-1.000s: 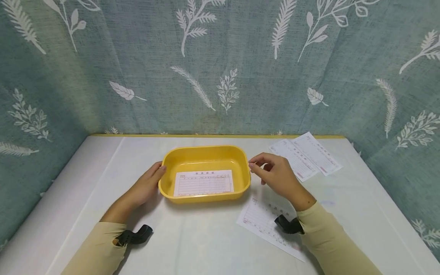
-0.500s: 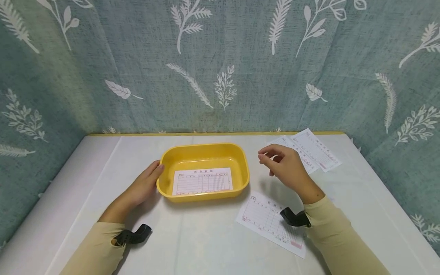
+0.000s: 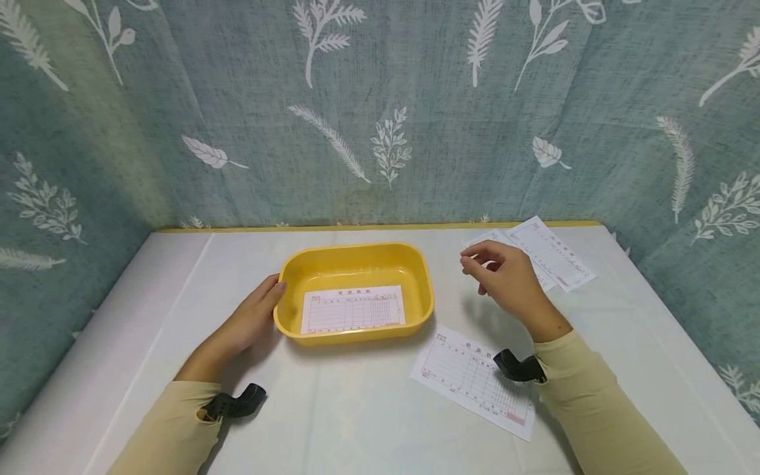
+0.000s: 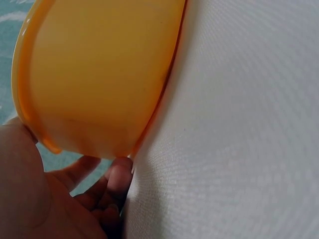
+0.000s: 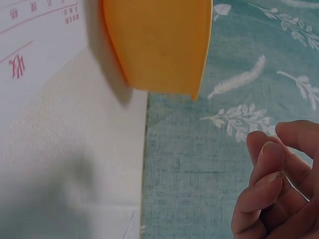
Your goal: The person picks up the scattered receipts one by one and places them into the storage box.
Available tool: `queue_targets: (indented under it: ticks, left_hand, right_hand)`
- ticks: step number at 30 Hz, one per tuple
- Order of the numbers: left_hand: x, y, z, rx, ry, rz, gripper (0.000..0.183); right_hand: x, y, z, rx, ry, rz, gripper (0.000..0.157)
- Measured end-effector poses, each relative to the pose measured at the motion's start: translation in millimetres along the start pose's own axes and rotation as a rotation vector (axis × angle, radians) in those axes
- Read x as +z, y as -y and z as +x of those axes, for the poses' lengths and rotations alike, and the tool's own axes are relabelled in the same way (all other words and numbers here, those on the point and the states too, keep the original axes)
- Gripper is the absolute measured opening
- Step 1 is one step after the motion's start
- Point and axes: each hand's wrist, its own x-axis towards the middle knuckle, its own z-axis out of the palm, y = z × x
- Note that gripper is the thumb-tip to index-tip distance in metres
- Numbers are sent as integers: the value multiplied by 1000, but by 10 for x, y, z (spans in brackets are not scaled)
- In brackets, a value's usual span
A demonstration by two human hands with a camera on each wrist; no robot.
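Observation:
A yellow plastic basin [image 3: 356, 338] stands on the white table in the head view, with a printed receipt slip [image 3: 353, 309] lying inside it. My left hand [image 3: 252, 316] grips the basin's left end, thumb over the rim and fingers against the outer wall; the left wrist view shows the same hold from below. Right of the basin, my right hand [image 3: 505, 280] hovers above the table, its fingers loosely bent and holding nothing. Below it lies another receipt slip [image 3: 469, 376], partly covered by the right wrist's black camera mount.
Two more slips, one nearer [image 3: 543, 276] and one farther [image 3: 552, 254], overlap at the back right, partly behind my right hand. A leaf-patterned green curtain [image 3: 356, 152] hangs behind and beside the white table [image 3: 332, 409].
My right hand has drawn away from the basin's right rim, moving rightward. My left hand keeps its hold, and the basin stays in place with the slip in it.

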Motion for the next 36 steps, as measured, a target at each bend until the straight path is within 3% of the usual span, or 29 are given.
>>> queue_targets:
  ticks: [18, 36]
  left_hand:
    - [-21, 0, -26, 23, -22, -13, 60]
    - [61, -4, -2, 5, -16, -21, 61]
  right_hand:
    - [-157, -151, 82, 8, -68, -41, 20]
    - [-448, -458, 65, 177, -145, -182, 33]
